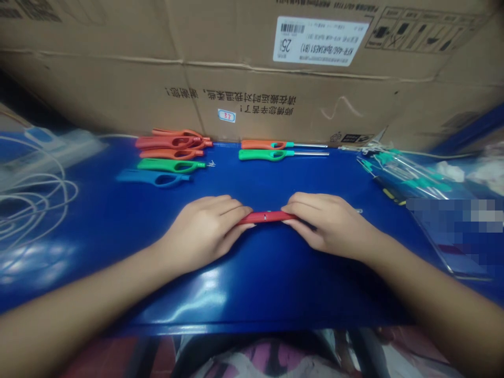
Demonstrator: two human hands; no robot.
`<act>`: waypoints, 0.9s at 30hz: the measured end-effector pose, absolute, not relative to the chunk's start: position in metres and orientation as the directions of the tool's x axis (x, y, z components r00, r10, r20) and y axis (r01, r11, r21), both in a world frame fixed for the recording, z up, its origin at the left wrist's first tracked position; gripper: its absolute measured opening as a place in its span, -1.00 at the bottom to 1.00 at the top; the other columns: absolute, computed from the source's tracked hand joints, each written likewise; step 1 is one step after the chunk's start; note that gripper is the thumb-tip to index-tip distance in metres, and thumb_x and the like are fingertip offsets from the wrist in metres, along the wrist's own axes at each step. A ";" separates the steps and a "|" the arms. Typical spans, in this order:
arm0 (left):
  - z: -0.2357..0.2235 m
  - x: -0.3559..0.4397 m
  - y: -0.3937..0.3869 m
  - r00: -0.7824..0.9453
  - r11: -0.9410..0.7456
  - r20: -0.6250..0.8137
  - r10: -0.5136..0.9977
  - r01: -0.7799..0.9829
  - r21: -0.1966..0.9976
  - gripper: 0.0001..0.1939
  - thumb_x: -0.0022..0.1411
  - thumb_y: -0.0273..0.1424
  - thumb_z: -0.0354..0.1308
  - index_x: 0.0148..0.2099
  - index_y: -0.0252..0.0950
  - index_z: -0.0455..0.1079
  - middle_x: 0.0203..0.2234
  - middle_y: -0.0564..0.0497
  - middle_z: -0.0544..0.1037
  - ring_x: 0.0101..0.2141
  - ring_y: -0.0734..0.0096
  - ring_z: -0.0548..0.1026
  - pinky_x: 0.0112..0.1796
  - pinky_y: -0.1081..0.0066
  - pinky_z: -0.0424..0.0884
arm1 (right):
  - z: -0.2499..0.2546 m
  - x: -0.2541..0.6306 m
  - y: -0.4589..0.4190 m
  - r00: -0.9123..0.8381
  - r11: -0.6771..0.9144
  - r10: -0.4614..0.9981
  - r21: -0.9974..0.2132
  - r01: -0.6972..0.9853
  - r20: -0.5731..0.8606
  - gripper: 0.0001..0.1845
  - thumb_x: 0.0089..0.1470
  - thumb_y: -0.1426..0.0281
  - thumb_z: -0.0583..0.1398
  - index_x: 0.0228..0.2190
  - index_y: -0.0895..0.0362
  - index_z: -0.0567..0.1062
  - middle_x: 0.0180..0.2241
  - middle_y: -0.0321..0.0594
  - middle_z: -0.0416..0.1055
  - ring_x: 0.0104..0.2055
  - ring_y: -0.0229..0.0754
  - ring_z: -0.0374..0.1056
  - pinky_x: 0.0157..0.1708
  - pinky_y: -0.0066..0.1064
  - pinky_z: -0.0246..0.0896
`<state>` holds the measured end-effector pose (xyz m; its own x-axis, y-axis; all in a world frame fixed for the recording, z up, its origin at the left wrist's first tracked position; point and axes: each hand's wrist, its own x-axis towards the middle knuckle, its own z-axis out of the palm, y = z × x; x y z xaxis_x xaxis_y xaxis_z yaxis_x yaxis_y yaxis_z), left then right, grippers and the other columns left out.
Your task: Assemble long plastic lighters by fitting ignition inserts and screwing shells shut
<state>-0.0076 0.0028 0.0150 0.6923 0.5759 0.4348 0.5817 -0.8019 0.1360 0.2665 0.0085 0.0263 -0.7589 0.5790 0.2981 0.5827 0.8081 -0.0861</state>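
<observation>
Between both hands, above the blue table, lies a red long-nosed lighter [268, 217] held level. My left hand [208, 223] pinches its left end between thumb and fingers. On the other end my right hand [326, 223] is closed; a small metal tip shows just past its knuckles. Beyond my left hand sit several lighter handles in red and orange [171, 154], a green handle [169, 165] and a blue handle [157, 177], without nozzles. Farther back, an orange lighter [260, 144] and a green lighter [260, 155] have metal nozzles pointing right.
A large cardboard box [236, 73] walls off the back of the blue table [236, 299]. Coiled white cable [59, 194] lies at the left. At the right are several metal nozzles with teal ends [413, 168], a yellow-and-black tool [389, 193] and a partly blurred flat object [449, 247].
</observation>
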 end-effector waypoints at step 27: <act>0.020 -0.009 0.006 0.511 -0.837 0.668 0.541 0.404 0.369 -0.79 0.26 -0.50 0.30 -0.04 -0.38 0.55 -0.22 -0.10 0.68 -0.23 0.38 0.62 -0.10 0.43 0.51 | 0.037 0.283 0.020 -0.628 0.750 0.639 -0.177 0.638 0.444 -0.83 0.23 0.32 0.23 -0.18 0.14 0.48 -0.23 -0.14 0.50 -0.23 -0.13 0.45 -0.24 -0.35 0.33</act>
<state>-0.0093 0.0061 0.0195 0.5107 0.5408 0.6684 0.4037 -0.8372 0.3689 0.2830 0.0203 0.0371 -0.6281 0.6391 0.4438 0.6376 0.7497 -0.1772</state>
